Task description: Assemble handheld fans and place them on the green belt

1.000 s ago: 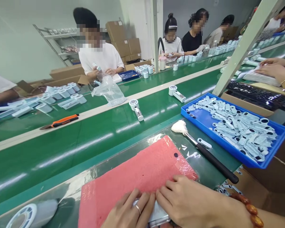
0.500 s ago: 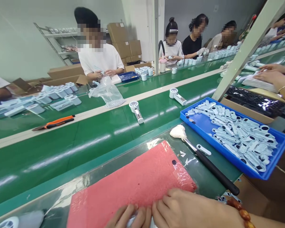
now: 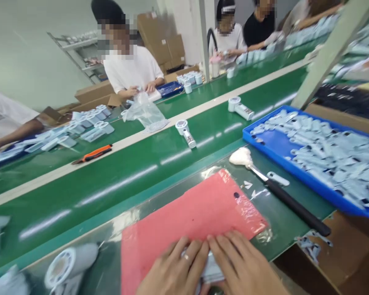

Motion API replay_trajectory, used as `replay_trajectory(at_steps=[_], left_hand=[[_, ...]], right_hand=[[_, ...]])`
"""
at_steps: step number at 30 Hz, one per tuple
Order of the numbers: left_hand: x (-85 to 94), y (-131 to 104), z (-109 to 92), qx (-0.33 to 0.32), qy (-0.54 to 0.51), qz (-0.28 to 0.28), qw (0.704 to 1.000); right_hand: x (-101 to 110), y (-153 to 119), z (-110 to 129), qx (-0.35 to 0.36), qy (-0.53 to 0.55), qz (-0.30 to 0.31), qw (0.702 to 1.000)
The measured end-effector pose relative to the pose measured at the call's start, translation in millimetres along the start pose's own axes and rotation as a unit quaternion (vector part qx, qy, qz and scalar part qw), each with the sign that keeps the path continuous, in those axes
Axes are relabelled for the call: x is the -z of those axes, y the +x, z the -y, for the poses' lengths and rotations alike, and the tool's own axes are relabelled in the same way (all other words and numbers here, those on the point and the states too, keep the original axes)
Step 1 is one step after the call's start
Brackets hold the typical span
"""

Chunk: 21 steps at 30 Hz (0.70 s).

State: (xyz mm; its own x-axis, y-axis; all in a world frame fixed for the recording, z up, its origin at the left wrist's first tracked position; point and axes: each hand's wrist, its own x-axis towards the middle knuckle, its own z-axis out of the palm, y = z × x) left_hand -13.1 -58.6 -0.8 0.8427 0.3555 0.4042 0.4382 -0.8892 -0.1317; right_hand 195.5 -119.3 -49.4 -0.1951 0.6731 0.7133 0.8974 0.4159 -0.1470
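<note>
Where visible, pale part point(image 3: 212, 269) between hands point(image 3: 176, 270) point(image 3: 247, 266)

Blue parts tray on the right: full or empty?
Mostly full: pale pieces are heaped across the blue tray, with bare blue floor showing toward its left end.

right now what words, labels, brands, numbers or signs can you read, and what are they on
No text can be read with certainty.
White labels on the stacked brown cardboard boxes: too small to read.
Grey print on the white shirt at far left: too blurred to read.
Dark marks on the two pale round-headed devices on the green belt: cannot tell if they are lettering.
</note>
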Motion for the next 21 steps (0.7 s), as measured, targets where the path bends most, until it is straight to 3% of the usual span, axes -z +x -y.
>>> replay_trajectory(at_steps=[3,7,21], left_hand=[[23.1,15.2,-2.5,0.008,-0.047,0.117,0.992],[31.8,24.9,0.6,-0.004,-0.095,0.162,0.982],[24.0,21.6,1.0,-0.019,-0.121,0.123,0.985]], right_hand=[[17.7,1.9,-1.1,0.012,0.045,0.075,0.996],[25.3,2.9,-7.1,0.022,0.050,0.103,0.993],[20.2,-4.3,-2.7,0.042,0.054,0.106,0.992]])
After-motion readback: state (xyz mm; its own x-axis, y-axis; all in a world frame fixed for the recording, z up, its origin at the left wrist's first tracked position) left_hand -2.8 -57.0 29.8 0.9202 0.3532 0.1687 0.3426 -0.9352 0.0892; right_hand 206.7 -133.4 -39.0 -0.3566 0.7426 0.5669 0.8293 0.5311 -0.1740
